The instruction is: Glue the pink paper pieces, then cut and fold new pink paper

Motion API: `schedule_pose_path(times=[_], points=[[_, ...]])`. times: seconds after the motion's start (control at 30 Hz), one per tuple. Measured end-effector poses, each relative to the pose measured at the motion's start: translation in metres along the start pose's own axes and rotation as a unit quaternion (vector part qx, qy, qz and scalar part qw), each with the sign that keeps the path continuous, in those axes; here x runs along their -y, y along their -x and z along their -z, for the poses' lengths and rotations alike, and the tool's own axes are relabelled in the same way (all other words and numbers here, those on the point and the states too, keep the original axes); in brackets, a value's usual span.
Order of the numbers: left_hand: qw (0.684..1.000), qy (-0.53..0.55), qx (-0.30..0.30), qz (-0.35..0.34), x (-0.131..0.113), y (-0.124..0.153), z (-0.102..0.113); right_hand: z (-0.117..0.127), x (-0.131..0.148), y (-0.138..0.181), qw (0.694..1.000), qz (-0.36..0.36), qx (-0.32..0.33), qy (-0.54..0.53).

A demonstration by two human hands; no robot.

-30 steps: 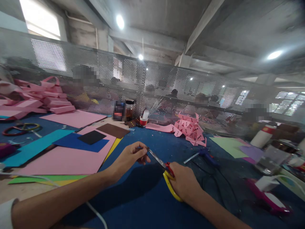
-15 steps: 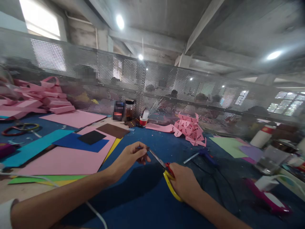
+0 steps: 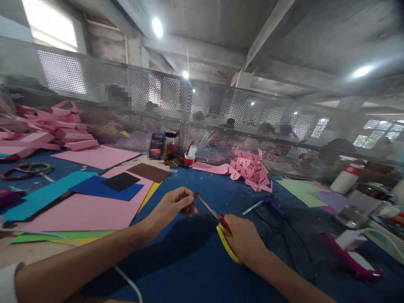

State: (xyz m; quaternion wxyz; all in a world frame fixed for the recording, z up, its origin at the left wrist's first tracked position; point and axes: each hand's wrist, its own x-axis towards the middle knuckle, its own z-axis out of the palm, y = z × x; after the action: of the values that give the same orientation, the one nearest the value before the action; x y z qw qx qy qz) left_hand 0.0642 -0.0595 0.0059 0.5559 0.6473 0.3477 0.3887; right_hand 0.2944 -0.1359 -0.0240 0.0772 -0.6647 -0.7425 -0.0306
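My right hand grips the yellow and red handles of a pair of scissors. The metal blades point up and left toward my left hand. My left hand's fingers are pinched together at the blade tips on a small dark piece I cannot make out. Both hands hover over the blue table covering.
Pink, blue, brown and black paper sheets lie to the left, and a pile of pink cut pieces sits behind. A glue gun with cable lies right, near a pink device. Jars stand by the perforated metal screen; people sit beyond it.
Nearly nothing has changed. Both hands and the scissors have shifted slightly up in the view, keeping the same pose.
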Motion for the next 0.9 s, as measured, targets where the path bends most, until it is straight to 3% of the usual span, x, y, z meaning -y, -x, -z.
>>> schedule_pose_path(times=[0.4, 0.9], points=[[1.0, 0.011, -0.011, -0.01, -0.0028, 0.0014, -0.0003, 0.002, 0.0029, 0.0008, 0.998, 0.01, -0.057, -0.003], [0.999, 0.025, 0.005, -0.022, 0.002, 0.0011, 0.0003, -0.0001, 0.0028, 0.0033, 0.997, 0.016, -0.053, -0.045]])
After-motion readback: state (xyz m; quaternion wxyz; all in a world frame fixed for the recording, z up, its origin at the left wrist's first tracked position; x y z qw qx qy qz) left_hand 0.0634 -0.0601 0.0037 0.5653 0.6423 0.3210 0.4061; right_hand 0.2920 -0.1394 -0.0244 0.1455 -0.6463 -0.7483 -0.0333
